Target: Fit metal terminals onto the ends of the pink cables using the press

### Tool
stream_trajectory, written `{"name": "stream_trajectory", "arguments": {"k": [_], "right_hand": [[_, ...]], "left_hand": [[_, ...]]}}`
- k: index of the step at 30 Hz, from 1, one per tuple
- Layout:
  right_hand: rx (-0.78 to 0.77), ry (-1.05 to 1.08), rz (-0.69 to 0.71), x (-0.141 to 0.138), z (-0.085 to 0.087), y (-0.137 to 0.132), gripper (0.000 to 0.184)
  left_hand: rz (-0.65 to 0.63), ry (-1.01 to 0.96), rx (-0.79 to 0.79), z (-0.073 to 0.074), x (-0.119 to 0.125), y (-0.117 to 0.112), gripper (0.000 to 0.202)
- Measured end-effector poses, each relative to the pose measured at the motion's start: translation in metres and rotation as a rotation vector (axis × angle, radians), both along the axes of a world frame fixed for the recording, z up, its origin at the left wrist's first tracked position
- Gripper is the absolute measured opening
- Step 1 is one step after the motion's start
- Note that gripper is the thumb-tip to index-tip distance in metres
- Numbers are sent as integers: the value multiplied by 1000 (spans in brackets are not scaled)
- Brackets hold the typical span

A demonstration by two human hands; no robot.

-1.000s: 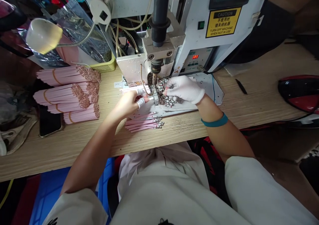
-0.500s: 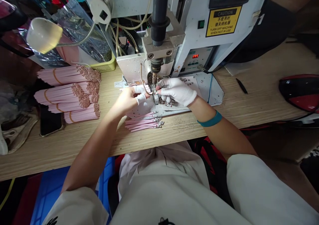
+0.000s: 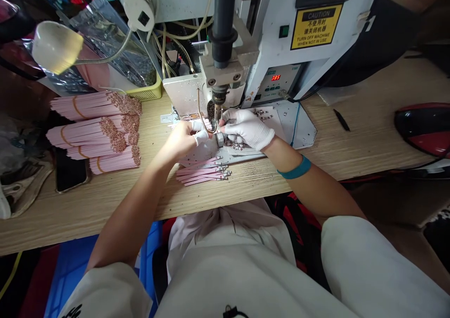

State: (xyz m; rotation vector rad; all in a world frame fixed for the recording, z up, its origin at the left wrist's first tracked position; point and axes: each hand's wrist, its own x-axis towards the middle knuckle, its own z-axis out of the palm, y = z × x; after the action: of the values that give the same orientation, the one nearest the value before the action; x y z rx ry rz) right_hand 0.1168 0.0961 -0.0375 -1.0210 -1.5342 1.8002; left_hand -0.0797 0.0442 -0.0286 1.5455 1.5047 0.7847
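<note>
I see the left hand and gloved right hand curled beside the soldering tip, likely for precision; grips, I can't tell. Pink wires lie bodyward of the left, seemingly for reach.

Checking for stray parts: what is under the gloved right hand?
Small parts show at the lower edge of the right hand; anything directly beneath its palm is covered.

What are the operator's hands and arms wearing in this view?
The left hand wears white finger cots; the right hand has a white knitted glove. A teal band circles the right forearm. Both short sleeves are pale, the left sleeve bearing a dark marking.
</note>
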Motion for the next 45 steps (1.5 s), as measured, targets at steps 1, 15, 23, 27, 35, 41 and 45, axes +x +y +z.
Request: {"name": "stream_trajectory", "arguments": {"k": [1, 15, 23, 27, 35, 41, 45], "right_hand": [[-3, 2, -1, 0, 0, 0, 15], [6, 13, -3, 1, -2, 0, 16], [25, -11, 1, 6, 5, 3, 17], [110, -98, 111, 29, 19, 7, 11], [117, -258, 101, 29, 11, 11, 19], [653, -446, -127, 19, -4, 18, 17], [896, -623, -43, 13, -8, 17, 21]], "left_hand": [[6, -2, -2, -1, 0, 0, 16], [2, -37, 53, -2, 2, 5, 9], [13, -51, -22, 0, -4, 2, 12], [-103, 86, -27, 10, -16, -8, 26], [-348, 445, -68, 17, -12, -20, 27], [-5, 741, 322, 3, -11, -11, 27], [-102, 768, 261, -2, -8, -9, 24]]}}
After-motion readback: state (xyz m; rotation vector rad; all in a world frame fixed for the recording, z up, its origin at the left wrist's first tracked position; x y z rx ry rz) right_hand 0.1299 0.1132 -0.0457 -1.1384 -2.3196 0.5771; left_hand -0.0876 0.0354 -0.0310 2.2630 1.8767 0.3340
